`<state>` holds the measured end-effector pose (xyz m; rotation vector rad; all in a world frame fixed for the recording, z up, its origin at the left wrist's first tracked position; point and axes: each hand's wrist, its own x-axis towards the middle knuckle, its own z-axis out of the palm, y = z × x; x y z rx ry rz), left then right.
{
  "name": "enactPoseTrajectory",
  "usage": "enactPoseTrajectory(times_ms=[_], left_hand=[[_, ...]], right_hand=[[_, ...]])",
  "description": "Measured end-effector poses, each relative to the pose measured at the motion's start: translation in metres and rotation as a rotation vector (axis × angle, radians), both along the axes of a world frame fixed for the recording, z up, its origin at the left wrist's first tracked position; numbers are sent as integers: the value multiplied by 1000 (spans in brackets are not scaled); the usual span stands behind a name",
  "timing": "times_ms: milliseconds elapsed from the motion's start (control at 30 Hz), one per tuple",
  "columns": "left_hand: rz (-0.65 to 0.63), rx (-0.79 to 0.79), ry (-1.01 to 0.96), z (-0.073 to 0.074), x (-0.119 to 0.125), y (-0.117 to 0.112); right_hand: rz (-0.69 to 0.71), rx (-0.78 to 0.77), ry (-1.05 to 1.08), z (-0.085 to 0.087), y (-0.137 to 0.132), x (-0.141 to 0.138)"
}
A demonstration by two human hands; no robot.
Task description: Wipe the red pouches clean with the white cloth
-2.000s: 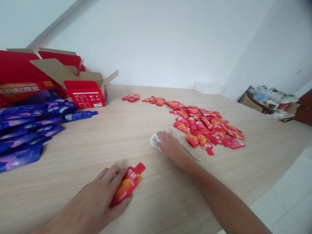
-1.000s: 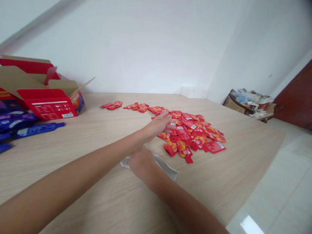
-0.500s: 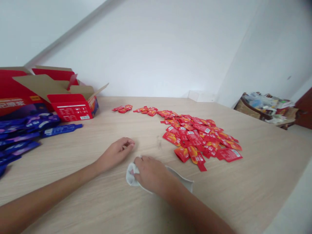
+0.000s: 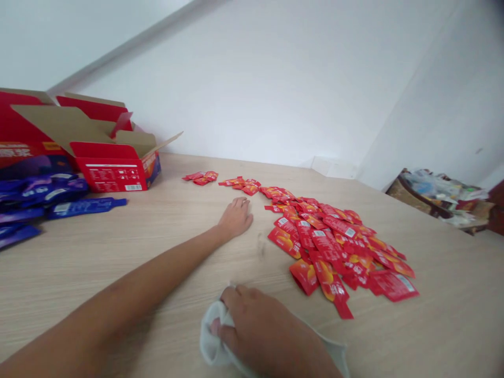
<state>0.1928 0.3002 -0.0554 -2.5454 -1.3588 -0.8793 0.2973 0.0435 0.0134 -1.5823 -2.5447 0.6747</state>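
Observation:
My right hand [image 4: 260, 331] lies near the table's front edge, fingers curled over a white cloth [image 4: 210, 341] that it presses on the wooden table [image 4: 118, 262]. My left hand [image 4: 236, 218] reaches out over the middle of the table, palm down with the fingers held together and loosely bent, and I see nothing in it. It rests just left of a wide pile of red and orange sachets [image 4: 334, 247], short of the nearest ones. A small separate group of red sachets [image 4: 202, 177] lies farther back.
An open red cardboard box [image 4: 114, 157] stands at the back left. Several purple pouches [image 4: 59, 202] lie in front of it along the left edge. A heap of clutter [image 4: 441, 191] sits off the table at the right. White walls meet behind the table.
My left hand has stretched forward from beside the cloth toward the red sachets. My right hand with the cloth has slid closer to me. Earlier the left hand set down a red pouch.

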Motion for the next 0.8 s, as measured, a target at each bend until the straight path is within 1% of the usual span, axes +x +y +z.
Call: enactPoseTrajectory(times_ms=[133,233,333,433,500,533,633,733,800], left_hand=[[20,-18,43,-2,18,55],[14,-51,73,-2,25,90],[-3,-86,98,-2,31,117],[-19,-125,118,-2,34,133],[-24,-149,129,-3,35,138],[-24,-159,135,-3,34,139],[-23,-178,156,-1,32,134],[-24,-180,186,4,24,115],[-40,-172,214,8,13,93]], right_hand=[[-45,-60,-93,-6,8,-11],[-61,-124,-138,-15,17,-19],[-80,-151,-129,-30,25,-21],[-35,-154,-67,-46,30,-15],[3,-136,-43,-52,30,-11],[12,-125,-42,-52,30,-9],[6,-151,-49,-42,28,-8],[-43,-184,-46,-27,23,-9],[-67,-159,-2,-18,18,-7]])
